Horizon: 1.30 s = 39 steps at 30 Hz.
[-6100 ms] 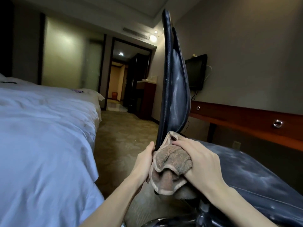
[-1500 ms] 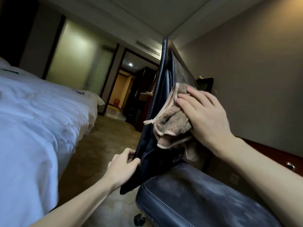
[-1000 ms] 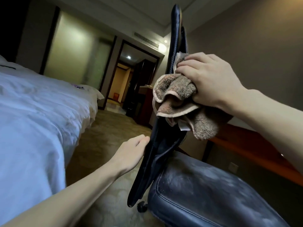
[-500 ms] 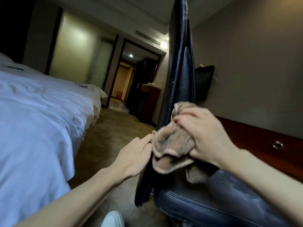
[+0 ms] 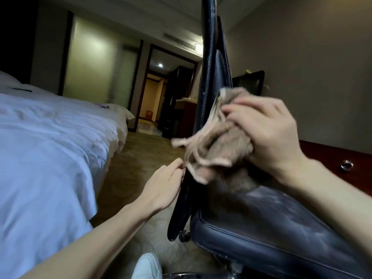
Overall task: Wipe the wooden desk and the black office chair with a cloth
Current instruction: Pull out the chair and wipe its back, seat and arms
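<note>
While bunched in right hand [image 5: 267, 135], cloth [image 5: 217, 143] looks soft, light, floppy; best kept wadded. Left hand [image 5: 163, 188], open, steadies chair [image 5: 213, 81] back edge; probably swivels.

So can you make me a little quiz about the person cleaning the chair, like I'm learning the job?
1. True or false: the right hand presses a crumpled brown cloth against the chair's backrest.
2. Where is the left hand?
A. flat on the bed
B. on the edge of the backrest, below the cloth
C. on the desk drawer
3. Fill in: the chair's seat shows pale, dusty-looking ______ on its dark surface.

Key
1. True.
2. B. Its fingertips meet the backrest's edge; the white bed lies further left, and the wooden desk stands behind the right arm.
3. Smears.
</note>
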### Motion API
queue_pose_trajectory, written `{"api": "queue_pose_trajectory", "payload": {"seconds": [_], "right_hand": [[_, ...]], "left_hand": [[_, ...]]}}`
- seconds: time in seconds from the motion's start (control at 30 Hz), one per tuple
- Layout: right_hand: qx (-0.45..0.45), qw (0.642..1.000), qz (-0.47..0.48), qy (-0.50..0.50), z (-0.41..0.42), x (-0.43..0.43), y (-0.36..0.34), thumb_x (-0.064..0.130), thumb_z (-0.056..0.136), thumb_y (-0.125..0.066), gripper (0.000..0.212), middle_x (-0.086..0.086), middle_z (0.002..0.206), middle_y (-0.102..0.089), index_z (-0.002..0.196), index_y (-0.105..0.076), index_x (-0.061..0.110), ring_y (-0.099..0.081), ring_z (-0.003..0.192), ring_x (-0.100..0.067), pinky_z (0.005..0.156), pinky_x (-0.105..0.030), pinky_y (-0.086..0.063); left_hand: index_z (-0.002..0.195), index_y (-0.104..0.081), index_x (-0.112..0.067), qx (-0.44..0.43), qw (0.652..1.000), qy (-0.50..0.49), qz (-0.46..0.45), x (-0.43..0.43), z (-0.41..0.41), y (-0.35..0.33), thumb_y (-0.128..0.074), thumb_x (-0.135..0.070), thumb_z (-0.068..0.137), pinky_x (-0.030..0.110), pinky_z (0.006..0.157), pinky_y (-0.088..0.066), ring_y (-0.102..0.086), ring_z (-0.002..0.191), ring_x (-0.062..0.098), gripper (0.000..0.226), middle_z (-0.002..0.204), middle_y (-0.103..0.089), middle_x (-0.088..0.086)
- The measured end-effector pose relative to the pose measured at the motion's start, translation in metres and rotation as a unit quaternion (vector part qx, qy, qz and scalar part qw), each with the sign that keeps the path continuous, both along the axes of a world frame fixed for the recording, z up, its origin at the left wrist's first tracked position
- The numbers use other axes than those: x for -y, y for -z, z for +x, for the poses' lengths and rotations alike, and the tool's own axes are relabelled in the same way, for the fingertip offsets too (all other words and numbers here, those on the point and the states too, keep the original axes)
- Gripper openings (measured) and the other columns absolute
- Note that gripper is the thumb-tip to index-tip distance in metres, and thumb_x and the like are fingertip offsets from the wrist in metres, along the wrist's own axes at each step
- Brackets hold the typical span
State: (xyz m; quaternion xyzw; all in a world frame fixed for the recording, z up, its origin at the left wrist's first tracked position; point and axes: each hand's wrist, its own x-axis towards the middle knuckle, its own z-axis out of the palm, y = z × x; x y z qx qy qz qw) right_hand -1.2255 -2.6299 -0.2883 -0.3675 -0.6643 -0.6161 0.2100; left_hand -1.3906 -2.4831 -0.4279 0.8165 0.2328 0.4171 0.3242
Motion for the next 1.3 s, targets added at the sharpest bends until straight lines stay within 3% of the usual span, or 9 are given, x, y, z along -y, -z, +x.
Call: {"api": "queue_pose_trajectory", "payload": {"seconds": [0.2, 0.27, 0.37, 0.5, 0.7, 0.93, 1.03, 1.17, 1.3], "right_hand": [[-0.165, 0.975, -0.126, 0.074, -0.01, -0.024, 0.025, 0.017, 0.072, -0.076, 0.045, -0.01, 0.125, -0.067, 0.115, -0.071, 0.007, -0.055, 0.128, -0.026, 0.107, -0.033, -0.037], [-0.188, 0.97, -0.143, 0.062, -0.006, -0.023, 0.052, 0.018, 0.071, -0.077, 0.046, -0.012, 0.123, -0.066, 0.115, -0.071, 0.006, -0.054, 0.124, -0.026, 0.106, -0.03, -0.035], [-0.155, 0.964, -0.2, 0.082, 0.005, -0.02, 0.084, 0.02, 0.07, -0.077, 0.048, -0.011, 0.122, -0.065, 0.116, -0.071, 0.008, -0.055, 0.121, -0.03, 0.106, -0.031, -0.036], [-0.034, 0.949, -0.285, 0.134, 0.006, -0.021, 0.106, 0.018, 0.061, -0.079, 0.043, -0.004, 0.114, -0.068, 0.103, -0.071, 0.011, -0.057, 0.117, -0.026, 0.103, -0.037, -0.042], [0.098, 0.922, -0.332, 0.173, 0.0, -0.02, 0.078, 0.026, 0.067, -0.068, 0.033, 0.005, 0.106, -0.07, 0.099, -0.068, 0.017, -0.059, 0.116, -0.025, 0.098, -0.038, -0.046], [-0.079, 0.986, -0.119, 0.084, 0.015, -0.01, 0.065, 0.013, 0.069, -0.078, 0.045, -0.002, 0.124, -0.07, 0.114, -0.072, 0.011, -0.058, 0.125, -0.025, 0.099, -0.04, -0.041], [-0.135, 0.959, -0.216, 0.124, 0.006, -0.019, 0.094, 0.01, 0.06, -0.082, 0.056, -0.009, 0.123, -0.066, 0.115, -0.072, 0.009, -0.055, 0.122, -0.029, 0.098, -0.038, -0.042], [-0.083, 0.937, -0.315, 0.128, -0.003, -0.025, 0.135, 0.017, 0.054, -0.084, 0.054, -0.005, 0.115, -0.066, 0.107, -0.072, 0.014, -0.051, 0.116, -0.023, 0.1, -0.034, -0.042], [-0.016, 0.916, -0.366, 0.163, 0.001, -0.028, 0.112, 0.026, 0.074, -0.068, 0.033, 0.003, 0.111, -0.066, 0.107, -0.067, 0.022, -0.055, 0.117, -0.023, 0.098, -0.035, -0.044]], "left_hand": [[0.089, -0.065, -0.03, 0.024, 0.998, 0.031, -0.04, -0.001, 0.001, -0.001, -0.027, -0.038, 0.098, 0.033, 0.083, -0.048, -0.066, 0.09, 0.02, 0.04, 0.085, -0.073, -0.009], [0.094, -0.07, -0.038, 0.028, 0.997, 0.045, -0.049, -0.003, 0.001, -0.003, -0.031, -0.045, 0.095, 0.029, 0.089, -0.049, -0.066, 0.1, 0.01, 0.041, 0.099, -0.074, -0.015], [0.104, -0.07, -0.035, -0.003, 0.999, 0.04, -0.026, -0.008, 0.004, -0.003, -0.037, -0.046, 0.1, 0.036, 0.098, -0.05, -0.065, 0.104, 0.007, 0.035, 0.109, -0.072, -0.013], [0.074, -0.057, -0.021, 0.034, 0.994, 0.035, -0.098, -0.013, 0.005, -0.001, -0.04, -0.023, 0.084, 0.038, 0.068, -0.041, -0.052, 0.06, 0.008, 0.02, 0.063, -0.061, -0.007], [0.085, -0.056, -0.025, 0.039, 0.996, 0.011, -0.079, -0.016, 0.003, 0.005, -0.031, -0.026, 0.081, 0.034, 0.064, -0.038, -0.049, 0.055, 0.001, 0.025, 0.067, -0.066, -0.003], [0.085, -0.058, -0.025, 0.052, 0.997, -0.01, -0.057, -0.014, 0.002, 0.011, -0.029, -0.031, 0.085, 0.042, 0.08, -0.047, -0.062, 0.081, 0.021, 0.029, 0.076, -0.067, -0.004], [0.082, -0.056, -0.024, 0.05, 0.997, -0.005, -0.056, -0.014, 0.003, 0.01, -0.03, -0.028, 0.087, 0.039, 0.072, -0.045, -0.057, 0.07, 0.014, 0.026, 0.07, -0.064, -0.006], [0.088, -0.057, -0.03, 0.036, 0.998, -0.012, -0.051, -0.017, 0.002, 0.012, -0.032, -0.019, 0.089, 0.031, 0.057, -0.045, -0.052, 0.053, 0.004, 0.027, 0.068, -0.069, -0.004], [0.092, -0.057, -0.037, 0.027, 0.998, -0.045, -0.034, -0.021, 0.001, 0.013, -0.036, -0.016, 0.094, 0.032, 0.059, -0.044, -0.052, 0.051, 0.002, 0.029, 0.072, -0.071, -0.006]]}}
